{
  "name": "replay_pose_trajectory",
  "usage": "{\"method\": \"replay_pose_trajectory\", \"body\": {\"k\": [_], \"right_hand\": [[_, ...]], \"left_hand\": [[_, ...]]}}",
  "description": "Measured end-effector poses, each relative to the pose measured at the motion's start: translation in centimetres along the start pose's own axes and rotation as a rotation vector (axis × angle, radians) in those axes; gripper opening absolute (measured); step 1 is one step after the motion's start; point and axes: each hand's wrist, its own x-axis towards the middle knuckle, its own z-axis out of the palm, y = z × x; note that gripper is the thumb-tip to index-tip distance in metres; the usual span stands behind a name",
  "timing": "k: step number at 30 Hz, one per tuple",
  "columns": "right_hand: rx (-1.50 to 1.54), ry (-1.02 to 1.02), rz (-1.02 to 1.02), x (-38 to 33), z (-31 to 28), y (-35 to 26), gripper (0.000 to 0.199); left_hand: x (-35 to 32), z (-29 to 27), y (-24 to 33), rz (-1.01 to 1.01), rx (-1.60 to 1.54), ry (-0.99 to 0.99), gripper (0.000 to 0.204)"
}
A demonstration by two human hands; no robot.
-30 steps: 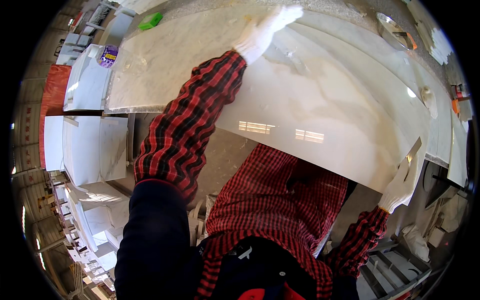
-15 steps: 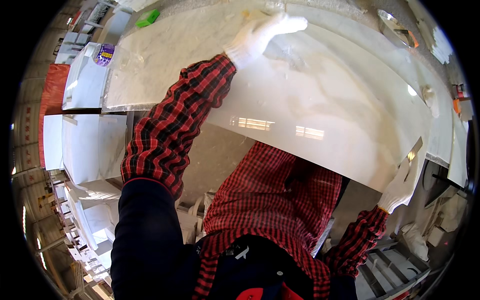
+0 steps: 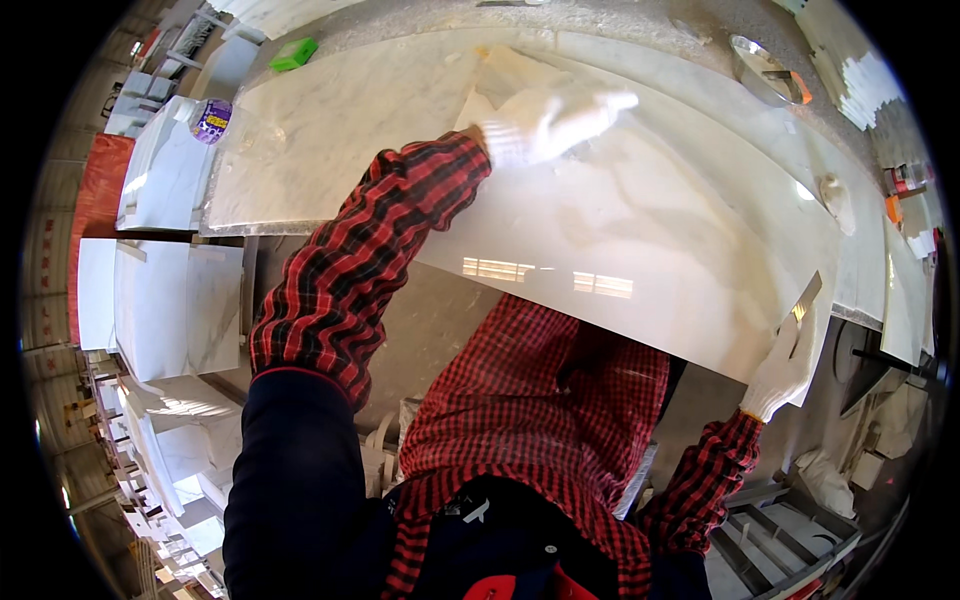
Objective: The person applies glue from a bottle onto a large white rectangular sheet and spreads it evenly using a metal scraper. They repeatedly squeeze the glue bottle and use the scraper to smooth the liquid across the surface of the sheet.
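A large glossy white slab with beige veining (image 3: 620,220) lies flat in front of me. Over its far left part is my left hand (image 3: 555,125), in a white knit glove and smeared by motion. Its fingers stretch to the right, and nothing shows in them. At the slab's near right corner, my right hand (image 3: 778,380), also gloved, is closed round a thin flat metal scraper (image 3: 806,305). The scraper's shiny blade points away from me, partly covered by a finger. Its handle is hidden in the glove.
Another pale slab (image 3: 290,160) lies beneath and to the left. A green box (image 3: 293,54) and a metal bowl with an orange-handled tool (image 3: 762,72) stand at the back. A purple-labelled jar (image 3: 210,121) is at left. White blocks (image 3: 180,310) are stacked beyond it.
My left hand has moved nearer to me and slightly right over the slab, uncovering a beige patch behind it. The right hand keeps its place at the corner. The view has shifted slightly.
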Motion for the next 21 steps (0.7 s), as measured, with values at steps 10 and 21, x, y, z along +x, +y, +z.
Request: {"method": "replay_pose_trajectory", "body": {"k": [10,21], "right_hand": [[-0.055,-0.002,-0.034,0.1,-0.4,0.5,0.04],[-0.097,-0.002,-0.015,0.1,-0.6,0.1,0.04]], "left_hand": [[-3.6,-1.0,3.4,-0.009,-0.403,-0.055,0.061],[-5.8,0.5,2.2,0.296,0.29,-0.177,0.058]]}}
